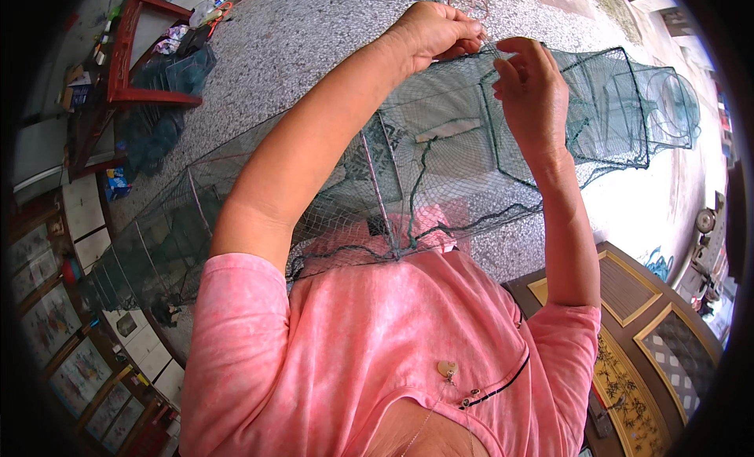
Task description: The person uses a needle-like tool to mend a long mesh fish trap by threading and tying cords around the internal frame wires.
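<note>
The person is holding both arms raised in front of the chest, working at the upper edge of a long green mesh net trap (440, 159) that is stretching across the lap and out over the speckled stone floor (314, 33). The left hand (430, 31) is curling closed, its fingers pinching a bit of the netting at the trap's top rim, just beside the right hand (532, 88). The right hand is standing more upright, palm toward the person, with its fingertips bent in and gripping the same stretch of mesh, so the held spot is lying between the two hands, which are nearly touching. What exactly is being pinched there, a thread or the mesh itself, is too small to tell. Below the hands the net is hanging down in folds, its wire frames (377, 182) showing through as rectangular hoops, and the near end is resting against the pink shirt (361, 339). The far end of the trap is running off to the right, ending in round hoops (667, 104). To the left, a red wooden frame (126, 56) is sitting on the floor with more dark netting (165, 88) heaped by it, well apart from the hands.
</note>
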`<state>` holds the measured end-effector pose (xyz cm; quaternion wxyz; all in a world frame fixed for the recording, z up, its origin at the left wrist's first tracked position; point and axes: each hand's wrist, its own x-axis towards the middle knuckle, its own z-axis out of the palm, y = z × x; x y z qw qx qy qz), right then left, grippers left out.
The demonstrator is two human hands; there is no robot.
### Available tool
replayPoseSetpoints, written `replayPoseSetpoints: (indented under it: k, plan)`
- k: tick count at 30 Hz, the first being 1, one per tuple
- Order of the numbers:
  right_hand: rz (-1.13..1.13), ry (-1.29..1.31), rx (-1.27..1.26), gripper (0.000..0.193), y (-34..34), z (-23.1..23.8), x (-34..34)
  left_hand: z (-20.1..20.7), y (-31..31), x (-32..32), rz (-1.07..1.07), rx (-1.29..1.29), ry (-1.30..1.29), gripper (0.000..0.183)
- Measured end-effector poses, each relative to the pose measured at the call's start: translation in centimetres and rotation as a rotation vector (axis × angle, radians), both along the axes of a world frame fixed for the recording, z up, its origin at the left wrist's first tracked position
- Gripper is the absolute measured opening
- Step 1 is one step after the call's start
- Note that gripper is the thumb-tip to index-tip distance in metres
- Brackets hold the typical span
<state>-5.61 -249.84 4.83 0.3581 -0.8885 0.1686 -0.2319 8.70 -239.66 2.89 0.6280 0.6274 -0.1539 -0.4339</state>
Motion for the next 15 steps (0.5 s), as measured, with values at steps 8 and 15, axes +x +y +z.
replayPoseSetpoints:
  k: [8,15]
  plan:
    - [0.018,0.064,-0.301,0.015,-1.1,1.0,2.6,-1.3,-0.7,0.5,0.152,-0.436,-0.258,0.014]
    - [0.26,-0.182,0.083,0.015,-1.6,4.2,3.4,-2.4,-0.3,1.4,0.029,-0.369,-0.114,0.013]
